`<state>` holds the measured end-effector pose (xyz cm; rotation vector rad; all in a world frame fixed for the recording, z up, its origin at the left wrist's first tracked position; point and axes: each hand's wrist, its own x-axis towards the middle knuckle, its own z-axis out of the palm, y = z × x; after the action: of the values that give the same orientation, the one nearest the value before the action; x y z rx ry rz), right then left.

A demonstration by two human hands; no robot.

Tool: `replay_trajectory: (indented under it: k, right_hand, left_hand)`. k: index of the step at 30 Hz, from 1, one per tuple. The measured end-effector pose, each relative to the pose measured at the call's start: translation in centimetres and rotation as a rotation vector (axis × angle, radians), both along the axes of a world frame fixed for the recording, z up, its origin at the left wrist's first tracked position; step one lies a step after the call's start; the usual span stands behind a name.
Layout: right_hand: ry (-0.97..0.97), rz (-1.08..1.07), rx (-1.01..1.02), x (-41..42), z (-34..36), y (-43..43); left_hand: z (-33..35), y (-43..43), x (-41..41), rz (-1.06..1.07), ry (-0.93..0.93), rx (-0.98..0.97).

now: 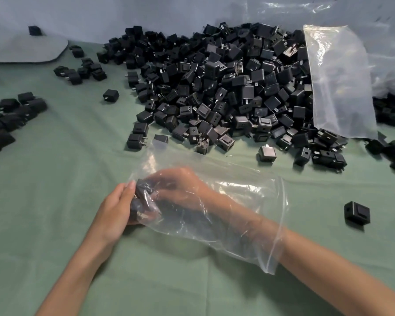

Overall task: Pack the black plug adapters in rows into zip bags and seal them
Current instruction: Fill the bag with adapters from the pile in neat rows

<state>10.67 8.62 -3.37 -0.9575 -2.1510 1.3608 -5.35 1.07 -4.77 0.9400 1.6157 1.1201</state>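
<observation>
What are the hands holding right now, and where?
Right hand, inside the bag, grips adapters at its closed end; left hand grips that end from outside, through the plastic.

The left forearm (78, 265) and the right forearm (328, 265) were bare all the way to the near edge. The left hand (114, 206) and right hand (180, 188) were bare too, the left one's visible nail short and plain.

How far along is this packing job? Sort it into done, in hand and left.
Done: no sealed bag shows. In hand: the right hand, inside the open zip bag, holds adapters at its bottom; the left hand grips them from outside. Left: the pile, sealing, another empty bag.
</observation>
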Motion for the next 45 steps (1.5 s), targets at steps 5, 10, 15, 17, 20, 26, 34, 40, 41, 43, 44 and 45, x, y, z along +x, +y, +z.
replay_trajectory:
  k: [5,10,15,17,20,26,34,40,41,43,44,45]
  right_hand:
    - [0.03,-0.003,0.074,-0.2,-0.1,-0.1]
    - [0.22,0.034,-0.044,0.0,0.2,-1.3]
    - [0.254,0.068,-0.262,0.0,-0.2,-2.4]
    - [0.279,0.036,-0.33,-0.3,0.1,-2.6]
    - [0.333,0.055,-0.334,-0.3,0.4,-3.0]
    - [0.463,0.128,-0.5,0.5,0.9,-3.2]
    - [0.199,-0.023,-0.321,0.7,1.0,-2.4]
    - [0.091,0.018,-0.098,0.2,0.1,-2.1]
    - [0.092,0.028,-0.058,0.1,-0.1,-2.0]
    - [0.119,0.051,-0.023,-0.1,-0.2,-1.9]
    - [0.113,0.082,0.009,-0.1,-0.2,-1.9]
    - [0.096,0.114,0.061,-0.1,-0.2,-1.7]
  left_hand:
    - [0.2,-0.2,0.3,-0.004,-0.035,0.012]
    - [0.3,-0.6,0.5,-0.015,-0.082,0.045]
    - [0.4,-0.8,0.3,-0.031,-0.121,0.043]
    - [0.5,-0.7,0.4,-0.019,-0.139,0.034]
    - [0.5,-0.7,0.2,-0.043,-0.139,0.03]
    - [0.6,-0.9,0.1,-0.044,-0.15,0.043]
    - [0.7,-1.2,0.3,0.017,-0.106,0.057]
    - [1.0,-1.5,0.7,-0.016,-0.075,0.081]
    - [1.1,-1.5,0.7,-0.022,-0.092,0.081]
    - [1.4,-1.5,0.7,-0.037,-0.123,0.083]
    - [1.5,-1.5,0.6,-0.049,-0.133,0.082]
    - [1.5,-1.5,0.5,-0.06,-0.141,0.08]
